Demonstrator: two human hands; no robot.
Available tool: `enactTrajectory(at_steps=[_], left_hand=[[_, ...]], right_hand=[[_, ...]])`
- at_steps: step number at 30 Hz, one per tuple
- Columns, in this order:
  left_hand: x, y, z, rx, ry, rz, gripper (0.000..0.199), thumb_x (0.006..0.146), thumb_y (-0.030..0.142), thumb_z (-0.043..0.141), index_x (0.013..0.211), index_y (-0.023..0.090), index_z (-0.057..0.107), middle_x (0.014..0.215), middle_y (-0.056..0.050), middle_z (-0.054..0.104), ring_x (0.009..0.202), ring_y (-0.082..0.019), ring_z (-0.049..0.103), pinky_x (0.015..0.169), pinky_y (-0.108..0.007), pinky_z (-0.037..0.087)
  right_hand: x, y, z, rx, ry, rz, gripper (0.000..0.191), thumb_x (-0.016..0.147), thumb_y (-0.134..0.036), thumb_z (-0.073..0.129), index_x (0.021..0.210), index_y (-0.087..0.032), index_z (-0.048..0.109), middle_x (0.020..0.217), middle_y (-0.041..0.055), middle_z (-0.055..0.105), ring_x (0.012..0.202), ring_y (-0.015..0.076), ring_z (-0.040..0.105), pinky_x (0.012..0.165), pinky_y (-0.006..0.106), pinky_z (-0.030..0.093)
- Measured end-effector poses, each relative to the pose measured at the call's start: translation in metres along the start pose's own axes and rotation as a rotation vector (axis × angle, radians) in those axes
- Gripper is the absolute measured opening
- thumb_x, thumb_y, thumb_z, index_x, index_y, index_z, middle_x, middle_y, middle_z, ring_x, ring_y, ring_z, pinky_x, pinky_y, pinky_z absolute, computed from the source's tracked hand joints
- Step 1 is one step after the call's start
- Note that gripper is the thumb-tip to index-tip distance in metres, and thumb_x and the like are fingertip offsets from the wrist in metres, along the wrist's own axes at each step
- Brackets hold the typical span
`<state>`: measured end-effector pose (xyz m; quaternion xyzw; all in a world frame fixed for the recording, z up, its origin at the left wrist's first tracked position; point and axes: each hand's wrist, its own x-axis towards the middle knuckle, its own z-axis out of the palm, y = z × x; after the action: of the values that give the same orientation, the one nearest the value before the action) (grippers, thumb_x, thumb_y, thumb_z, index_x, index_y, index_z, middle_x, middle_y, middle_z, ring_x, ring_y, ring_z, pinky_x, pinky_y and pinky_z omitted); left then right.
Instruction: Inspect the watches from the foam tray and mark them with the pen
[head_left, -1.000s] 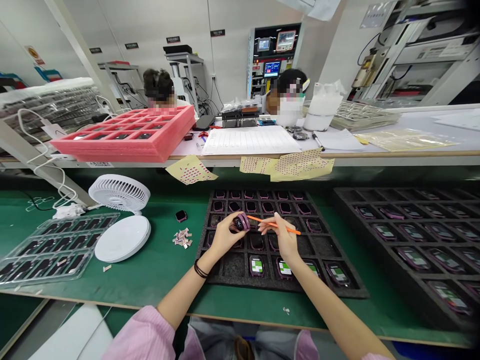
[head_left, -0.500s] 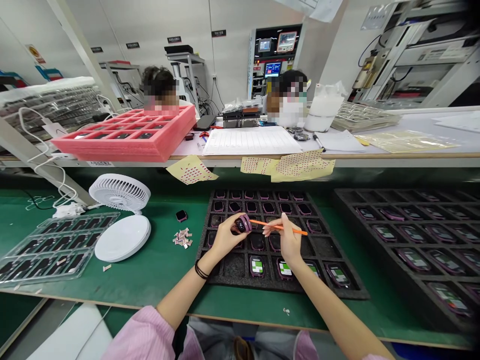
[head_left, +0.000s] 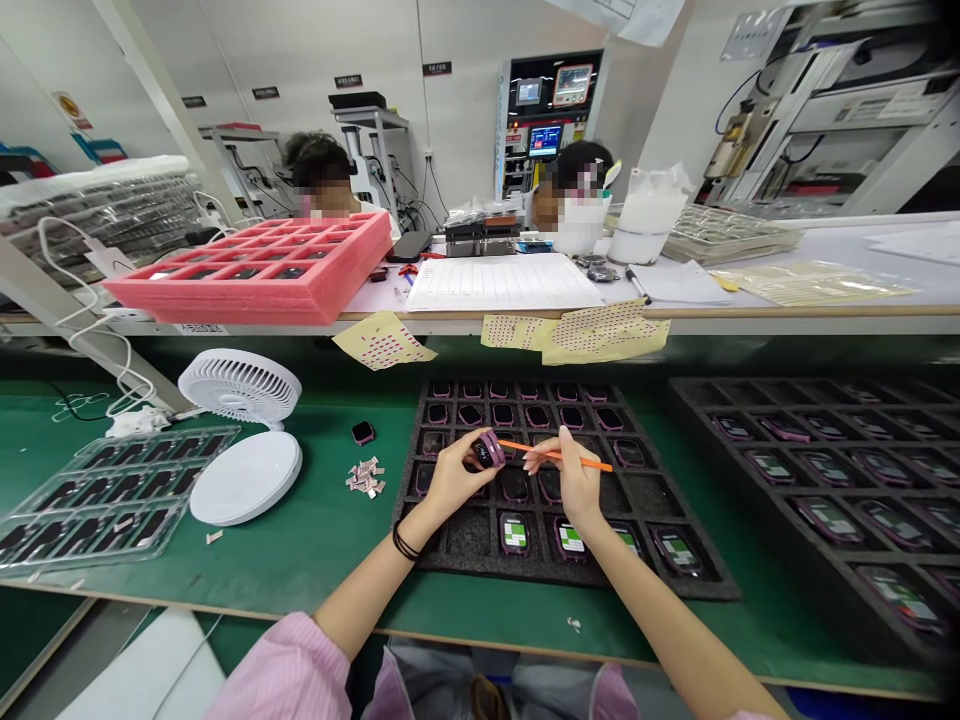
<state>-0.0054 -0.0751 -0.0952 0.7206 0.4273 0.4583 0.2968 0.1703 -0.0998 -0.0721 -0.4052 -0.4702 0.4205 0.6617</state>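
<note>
Above the black foam tray, my left hand grips a purple watch case with a dark face. My right hand is closed around an orange stick, whose left tip meets the right side of the case. Rows of purple watch cases fill most tray slots below both hands. In the front row some cases, such as this one, show green and white faces. Left of the tray lie a single watch case and a pile of small pale strips.
A white fan and a clear tray of dark parts are at the left. A second foam tray stands at the right. On the shelf are pink foam and papers. Two people sit beyond.
Both hands have barely moved; the right hand and orange stick have shifted very slightly left. Beyond the shelf, the two people's heads have moved slightly.
</note>
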Motion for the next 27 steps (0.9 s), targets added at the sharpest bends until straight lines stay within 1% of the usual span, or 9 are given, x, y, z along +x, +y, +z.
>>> enactTrajectory(at_steps=[4, 9, 13, 18, 24, 27], left_hand=[[0.0002, -0.0004, -0.0002, 0.025, 0.000, 0.006, 0.051, 0.069, 0.019, 0.071, 0.119, 0.018, 0.059, 0.101, -0.007, 0.071, 0.064, -0.013, 0.064, 0.064, -0.027, 0.057], [0.0021, 0.0020, -0.0018, 0.002, -0.018, -0.014, 0.051, 0.068, 0.017, 0.070, 0.118, 0.017, 0.060, 0.104, -0.008, 0.070, 0.068, -0.014, 0.065, 0.065, -0.027, 0.057], [0.0020, 0.0028, -0.0016, 0.008, -0.016, 0.007, 0.051, 0.068, 0.015, 0.069, 0.118, 0.018, 0.060, 0.107, -0.008, 0.069, 0.067, -0.013, 0.064, 0.064, -0.026, 0.057], [0.0011, 0.0028, -0.0013, 0.020, -0.013, 0.028, 0.052, 0.068, 0.013, 0.069, 0.119, 0.017, 0.060, 0.108, -0.008, 0.069, 0.069, -0.013, 0.064, 0.065, -0.026, 0.057], [0.0002, 0.0060, -0.0018, 0.020, -0.042, 0.006, 0.054, 0.066, 0.010, 0.069, 0.119, 0.018, 0.060, 0.110, -0.008, 0.068, 0.070, -0.013, 0.064, 0.066, -0.026, 0.057], [-0.0001, 0.0056, -0.0020, 0.012, -0.046, 0.007, 0.053, 0.067, 0.011, 0.069, 0.119, 0.018, 0.060, 0.110, -0.008, 0.068, 0.072, -0.014, 0.064, 0.066, -0.026, 0.057]], right_hand=[[0.0004, 0.0010, 0.0000, 0.022, -0.009, 0.009, 0.050, 0.090, -0.052, 0.046, 0.060, -0.018, 0.068, 0.056, 0.0061, 0.067, 0.047, 0.0176, 0.061, 0.048, 0.033, 0.051], [-0.0031, -0.0009, 0.0000, -0.014, -0.032, -0.049, 0.050, 0.091, -0.050, 0.044, 0.061, -0.019, 0.070, 0.056, 0.0056, 0.067, 0.051, 0.0186, 0.063, 0.051, 0.034, 0.052], [-0.0047, -0.0036, 0.0010, -0.019, -0.075, -0.070, 0.050, 0.091, -0.049, 0.044, 0.061, -0.019, 0.071, 0.057, 0.0059, 0.067, 0.051, 0.0185, 0.063, 0.053, 0.034, 0.053], [-0.0050, -0.0034, 0.0020, -0.055, -0.083, -0.080, 0.051, 0.092, -0.049, 0.043, 0.061, -0.018, 0.071, 0.058, 0.0059, 0.068, 0.050, 0.0174, 0.063, 0.051, 0.033, 0.053], [-0.0050, 0.0016, -0.0005, 0.049, -0.047, -0.120, 0.049, 0.093, -0.043, 0.044, 0.061, -0.017, 0.071, 0.055, 0.0049, 0.066, 0.048, 0.0163, 0.062, 0.048, 0.030, 0.050], [-0.0051, 0.0032, -0.0012, 0.068, -0.053, -0.116, 0.049, 0.094, -0.041, 0.044, 0.061, -0.017, 0.072, 0.055, 0.0048, 0.067, 0.048, 0.0161, 0.062, 0.048, 0.030, 0.050]])
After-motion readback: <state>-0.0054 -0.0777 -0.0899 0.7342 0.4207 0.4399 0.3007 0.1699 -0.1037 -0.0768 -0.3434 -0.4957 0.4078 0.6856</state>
